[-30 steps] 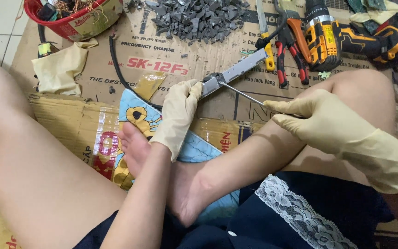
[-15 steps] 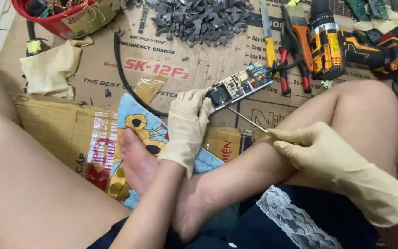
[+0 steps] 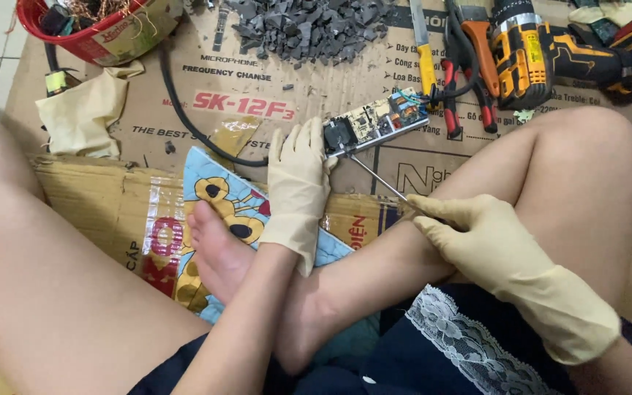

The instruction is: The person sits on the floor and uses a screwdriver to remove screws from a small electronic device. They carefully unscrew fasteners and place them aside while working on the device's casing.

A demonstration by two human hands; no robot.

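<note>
- The person sits on flat cardboard (image 3: 257,110) on the floor, with bare legs crossed
- The left hand (image 3: 298,183), in a pale rubber glove, holds one end of a small circuit board (image 3: 374,123); its fingers are closed on that end
- The circuit board lies near the middle of the cardboard, tilted, with its far end pointing to the top right corner
- The right hand (image 3: 488,245), also in a pale glove, rests on the leg and is closed around a thin screwdriver (image 3: 378,183)
- The screwdriver tip touches the circuit board just beside the left hand
- The two hands are apart, with the screwdriver between them
- A heap of grey bits (image 3: 309,25) sits at the top edge of the cardboard
- A red bowl (image 3: 74,40) with wires in it is at the top left corner
- A yellow and black drill (image 3: 524,47) and red pliers (image 3: 453,95) lie near the top right corner
- A black cable (image 3: 184,110) curves across the cardboard on the left side
- A yellowish cloth (image 3: 82,117) lies at the left edge
</note>
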